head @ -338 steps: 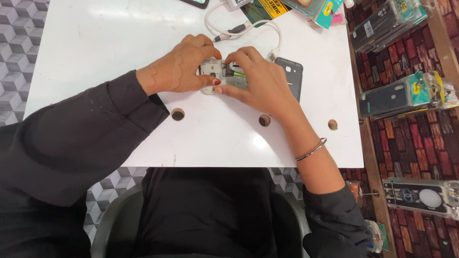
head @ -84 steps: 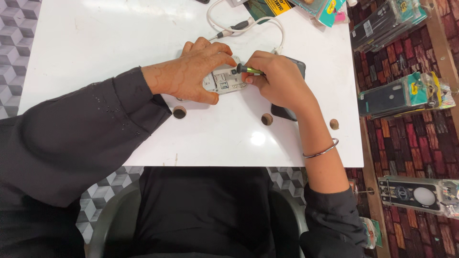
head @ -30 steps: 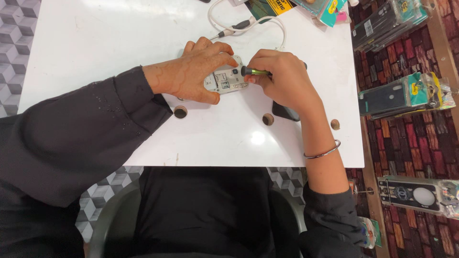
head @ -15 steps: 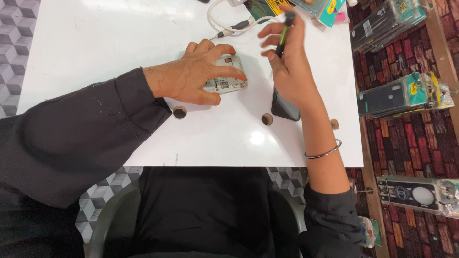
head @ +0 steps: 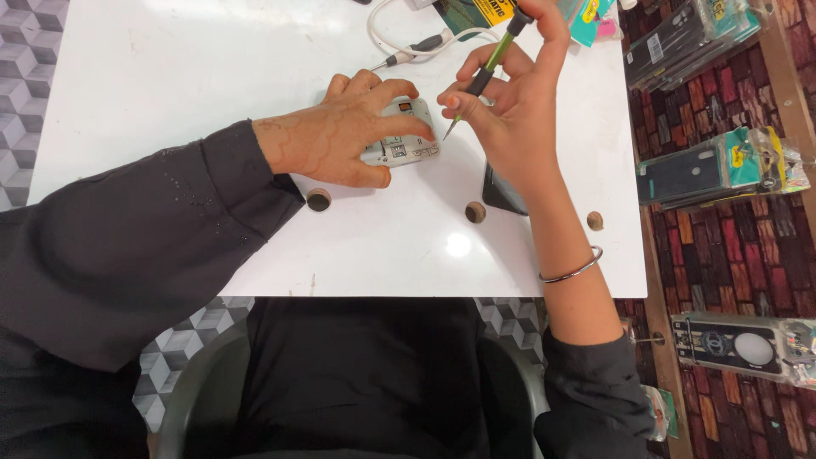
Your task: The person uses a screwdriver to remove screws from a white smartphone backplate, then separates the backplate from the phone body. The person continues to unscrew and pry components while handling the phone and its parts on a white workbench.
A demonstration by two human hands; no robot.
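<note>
My left hand (head: 344, 129) lies over a small opened phone body (head: 401, 146) on the white table (head: 170, 85) and holds it down, fingers wrapped around its top and right edge. My right hand (head: 510, 110) holds a slim green and black screwdriver (head: 486, 66) upright and tilted, its tip pointing down just right of the phone body, a little above the table. A dark phone (head: 503, 192) lies flat under my right wrist, mostly hidden by it.
A white cable (head: 399, 47) loops at the table's far edge beside coloured packets (head: 476, 12). Three round holes (head: 319, 200) run along the near part of the table. Packaged phone covers (head: 714, 170) lie on the floor to the right.
My right hand lifted the screwdriver off the phone body, swung it up toward the far edge, and now brings its tip back down beside the phone. My left hand stays on the phone body.
</note>
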